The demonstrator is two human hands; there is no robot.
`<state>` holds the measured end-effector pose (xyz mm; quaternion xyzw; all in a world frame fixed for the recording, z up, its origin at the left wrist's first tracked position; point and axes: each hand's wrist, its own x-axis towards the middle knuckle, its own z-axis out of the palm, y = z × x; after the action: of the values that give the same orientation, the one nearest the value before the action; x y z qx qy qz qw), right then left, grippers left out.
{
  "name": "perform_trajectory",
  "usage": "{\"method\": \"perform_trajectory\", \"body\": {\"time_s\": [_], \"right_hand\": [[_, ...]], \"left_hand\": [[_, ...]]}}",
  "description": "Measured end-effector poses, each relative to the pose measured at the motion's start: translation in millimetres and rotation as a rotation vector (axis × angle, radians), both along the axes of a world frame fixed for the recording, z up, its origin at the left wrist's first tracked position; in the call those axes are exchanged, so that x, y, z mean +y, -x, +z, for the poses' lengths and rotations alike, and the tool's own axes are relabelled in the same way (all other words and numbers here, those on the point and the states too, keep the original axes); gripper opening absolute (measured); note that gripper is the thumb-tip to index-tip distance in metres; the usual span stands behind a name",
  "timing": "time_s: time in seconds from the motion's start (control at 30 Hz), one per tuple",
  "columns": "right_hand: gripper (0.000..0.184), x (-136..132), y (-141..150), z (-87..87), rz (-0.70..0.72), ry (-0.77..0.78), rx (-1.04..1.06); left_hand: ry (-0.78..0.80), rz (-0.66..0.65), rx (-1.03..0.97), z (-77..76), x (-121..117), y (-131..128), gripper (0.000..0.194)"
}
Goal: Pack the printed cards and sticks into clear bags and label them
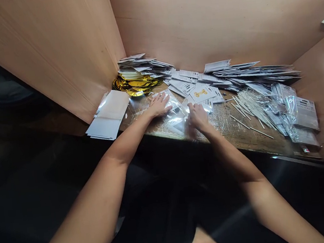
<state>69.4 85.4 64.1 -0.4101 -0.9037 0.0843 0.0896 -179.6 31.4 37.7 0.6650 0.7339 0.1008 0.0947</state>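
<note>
Several clear plastic packets (pixel 301 111) lie heaped at the right end of the worktop (pixel 224 130), flat printed cards showing through their film; what else they hold is too small to tell. Near the middle, a shiny clear sheet of plastic (pixel 177 116) lies between and under the person's two hands; whether it is a bag, and whether anything is inside, cannot be told. The left hand (pixel 159 105) rests palm down on its left part, fingers slightly spread. The right hand (pixel 198 115) is at its right side, fingers curled and blurred, so I cannot tell whether they pinch the film. Just beyond lies a card with a gold figure (pixel 200 93). To the left are gold foil pieces (pixel 137 86) and, nearer, a stack of white cards (pixel 110 115). Loose white sticks (pixel 249 107) lie left of the packets. Farther back, piled printed cards (pixel 250 73) lean along the wooden panel (pixel 197 23).
</note>
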Motion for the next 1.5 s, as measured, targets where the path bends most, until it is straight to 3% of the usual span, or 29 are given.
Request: {"method": "perform_trajectory", "body": {"time_s": [0.07,0.13,0.2,0.3,0.43,0.63,0.7,0.77,0.83,0.93,1.0,1.07,1.17,1.23,1.33,1.43,1.5], "right_hand": [[0.035,-16.4,10.1,-5.9,0.21,-0.075,0.009],[0.034,-29.1,22.5,-15.8,0.436,-0.018,-0.001],[0.032,-36.1,27.8,-25.8,0.551,0.033,-0.015],[0.028,-37.6,17.4,-32.0,0.618,0.087,-0.002],[0.015,-34.9,3.1,-25.7,0.666,0.132,0.079],[0.016,-42.1,31.6,-28.6,0.659,-0.025,0.032],[0.014,-42.8,38.4,-23.0,0.643,0.028,0.08],[0.014,-41.1,31.1,-7.1,0.571,0.192,0.286],[0.018,-40.1,1.4,15.5,0.463,0.384,0.607],[0.028,-49.9,-86.6,38.6,0.275,0.562,0.99],[0.045,-67.4,-157.7,33.9,0.144,0.655,0.837],[0.058,-90.1,-217.6,15.2,0.027,0.687,0.499],[0.058,-118.9,-259.6,-14.3,-0.078,0.656,0.18],[0.055,-127.9,-253.5,-21.6,-0.114,0.48,0.057],[0.046,-124.6,-208.3,-15.2,-0.051,0.092,-0.056],[0.035,-107.9,-145.3,-8.0,0.242,-0.031,0.008],[0.042,-95.5,-106.9,-9.9,0.462,-0.023,0.018]], "left_hand": [[-0.041,0.0,0.018,-5.5,-5.2,-2.6,0.081],[-0.071,-0.003,0.038,-9.1,-9.9,-4.6,0.078],[-0.1,-0.006,0.043,-11.2,-12.8,-6.3,0.077],[-0.144,-0.004,0.028,-12.8,-14.9,-8.6,0.076],[-0.176,-0.004,0.003,-14.3,-16.6,-9.6,0.077],[-0.181,-0.004,0.018,-15.7,-17.3,-10.4,0.076],[-0.17,0.0,0.017,-13.2,-15.9,-9.8,0.077],[-0.126,-0.013,0.016,-8.1,-15.1,-6.9,0.077],[-0.059,-0.06,0.022,-1.5,-17.5,-1.6,0.079],[0.014,-0.2,0.057,7.1,-33.2,6.8,0.081],[0.027,-0.305,0.072,9.7,-52.5,9.6,0.082],[0.015,-0.386,0.041,9.6,-77.9,10.0,0.079],[-0.077,-0.42,-0.104,4.3,-123.5,11.2,0.066],[-0.165,-0.399,-0.182,-3.0,-155.4,15.2,0.061],[-0.209,-0.413,-0.144,-19.5,-194.0,21.9,0.071],[-0.216,-0.384,-0.09,-40.7,-209.6,18.9,0.062],[-0.241,-0.315,-0.087,-53.3,-207.6,11.8,0.046]]}}
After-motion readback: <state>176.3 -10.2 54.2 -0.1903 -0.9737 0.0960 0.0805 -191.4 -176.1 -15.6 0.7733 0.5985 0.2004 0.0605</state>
